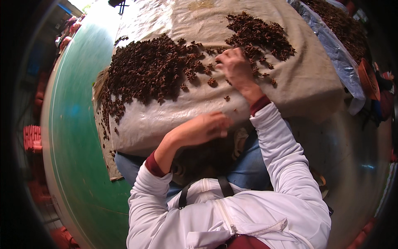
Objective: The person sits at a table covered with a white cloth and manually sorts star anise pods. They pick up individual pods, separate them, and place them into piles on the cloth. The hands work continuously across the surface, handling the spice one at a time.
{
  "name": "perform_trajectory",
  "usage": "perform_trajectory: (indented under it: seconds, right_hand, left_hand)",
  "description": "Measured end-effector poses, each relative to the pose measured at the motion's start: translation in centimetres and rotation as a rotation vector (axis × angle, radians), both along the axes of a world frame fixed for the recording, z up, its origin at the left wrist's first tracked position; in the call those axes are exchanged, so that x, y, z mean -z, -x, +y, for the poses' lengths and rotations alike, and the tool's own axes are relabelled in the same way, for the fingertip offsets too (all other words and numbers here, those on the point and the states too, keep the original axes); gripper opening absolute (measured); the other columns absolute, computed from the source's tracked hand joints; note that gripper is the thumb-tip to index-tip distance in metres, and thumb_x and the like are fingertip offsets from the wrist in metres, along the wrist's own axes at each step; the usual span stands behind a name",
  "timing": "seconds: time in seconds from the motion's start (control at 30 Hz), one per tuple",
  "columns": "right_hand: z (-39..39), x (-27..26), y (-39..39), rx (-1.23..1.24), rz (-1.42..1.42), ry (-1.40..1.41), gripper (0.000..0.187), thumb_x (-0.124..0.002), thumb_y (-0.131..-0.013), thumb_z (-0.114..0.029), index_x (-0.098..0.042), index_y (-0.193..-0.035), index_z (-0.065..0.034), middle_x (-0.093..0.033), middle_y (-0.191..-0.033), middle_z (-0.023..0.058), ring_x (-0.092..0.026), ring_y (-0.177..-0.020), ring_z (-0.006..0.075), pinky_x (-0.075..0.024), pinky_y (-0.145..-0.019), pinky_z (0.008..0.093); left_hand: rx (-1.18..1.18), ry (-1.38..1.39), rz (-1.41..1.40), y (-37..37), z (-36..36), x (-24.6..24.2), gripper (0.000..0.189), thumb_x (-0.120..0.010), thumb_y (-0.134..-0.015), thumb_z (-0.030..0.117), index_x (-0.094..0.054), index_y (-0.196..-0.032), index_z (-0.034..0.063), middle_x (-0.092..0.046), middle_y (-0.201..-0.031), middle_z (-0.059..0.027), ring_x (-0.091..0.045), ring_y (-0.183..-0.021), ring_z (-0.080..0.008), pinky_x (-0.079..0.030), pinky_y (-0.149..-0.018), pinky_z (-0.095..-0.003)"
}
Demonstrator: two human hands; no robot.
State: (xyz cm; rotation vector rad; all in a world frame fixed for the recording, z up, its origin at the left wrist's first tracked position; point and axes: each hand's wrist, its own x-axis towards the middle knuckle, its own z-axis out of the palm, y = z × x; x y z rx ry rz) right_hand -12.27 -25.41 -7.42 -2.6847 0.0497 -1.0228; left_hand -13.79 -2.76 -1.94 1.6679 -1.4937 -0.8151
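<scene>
Dried star anise lies on a cream cloth sheet [149, 124] in front of me. A large dark pile of star anise [146, 68] is on the left, and a smaller star anise pile [258, 34] lies at the upper right. Between them, my right hand [238, 67] reaches over scattered pods with its fingers bent; whether it pinches one is hidden. My left hand [206, 126] hovers by the near edge of the sheet, its fingertips blurred. A single star anise [212, 82] lies below and left of my right hand, and a smaller one [227, 98] rests nearer me.
A straw-coloured brush-like bundle [101, 82] sits at the left pile's edge. To the right, clear plastic sheeting [337, 46] borders another brown heap [339, 25]. A person [385, 90] is beyond an orange-brown round object [368, 79]. Green floor [84, 124] runs along the left, with stacked red sacks [32, 138] beyond.
</scene>
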Motion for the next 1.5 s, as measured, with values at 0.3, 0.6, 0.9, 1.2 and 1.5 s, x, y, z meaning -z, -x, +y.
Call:
perform_trajectory:
  seconds: [0.3,0.6,0.9,1.2,1.5]
  right_hand:
    - [2.3,-0.8,0.8,-0.252,-0.001,-0.137,0.010,-0.066,-0.081,-0.013,-0.063,-0.088,-0.0062,-0.061,-0.093,0.0101,-0.056,-0.098,0.0292,-0.0490,-0.084,0.0415]
    - [1.8,-3.4,5.8,-0.518,0.546,-1.032,0.016,-0.057,-0.085,-0.017,-0.061,-0.088,-0.0016,-0.058,-0.078,0.0069,-0.054,-0.074,0.0167,-0.0452,-0.069,0.0335]
    - [-0.9,-4.5,11.2,-0.697,0.539,-0.639,0.022,-0.069,-0.084,-0.020,-0.066,-0.097,-0.0035,-0.066,-0.089,0.0113,-0.063,-0.088,0.0221,-0.0490,-0.077,0.0332]
    - [-3.8,0.2,7.8,0.225,0.264,-0.138,0.012,-0.068,-0.083,-0.013,-0.064,-0.093,-0.0101,-0.061,-0.093,0.0087,-0.059,-0.095,0.0284,-0.0510,-0.081,0.0396]
    - [1.2,-2.4,6.1,-0.240,0.098,-0.540,0.008,-0.064,-0.087,-0.009,-0.062,-0.093,-0.0040,-0.062,-0.084,0.0119,-0.061,-0.084,0.0239,-0.0496,-0.073,0.0365]
  left_hand:
    - [-0.842,0.439,0.040,-5.9,-3.6,3.5,0.018,-0.063,-0.093,0.005,-0.064,-0.110,0.0028,-0.064,-0.092,-0.0043,-0.060,-0.083,-0.0122,-0.050,-0.073,-0.0269]
    - [-0.454,0.234,-0.157,-5.8,-2.8,4.0,0.015,-0.059,-0.091,0.000,-0.062,-0.105,0.0068,-0.062,-0.090,-0.0021,-0.063,-0.081,-0.0154,-0.050,-0.067,-0.0311]
    - [-0.788,0.130,-0.936,-10.4,-0.6,2.3,0.067,-0.075,-0.077,0.015,-0.051,-0.138,0.0285,-0.052,-0.136,-0.0031,-0.046,-0.126,-0.0254,-0.031,-0.104,-0.0431]
    - [-0.670,0.257,-0.781,-5.6,-7.2,6.4,0.049,-0.069,-0.078,0.010,-0.059,-0.126,0.0149,-0.053,-0.131,-0.0096,-0.044,-0.126,-0.0308,-0.033,-0.105,-0.0448]
    - [-0.536,0.269,0.064,-5.7,-7.1,4.6,0.031,-0.063,-0.093,0.009,-0.055,-0.123,0.0032,-0.070,-0.101,-0.0089,-0.066,-0.085,-0.0128,-0.054,-0.070,-0.0276]
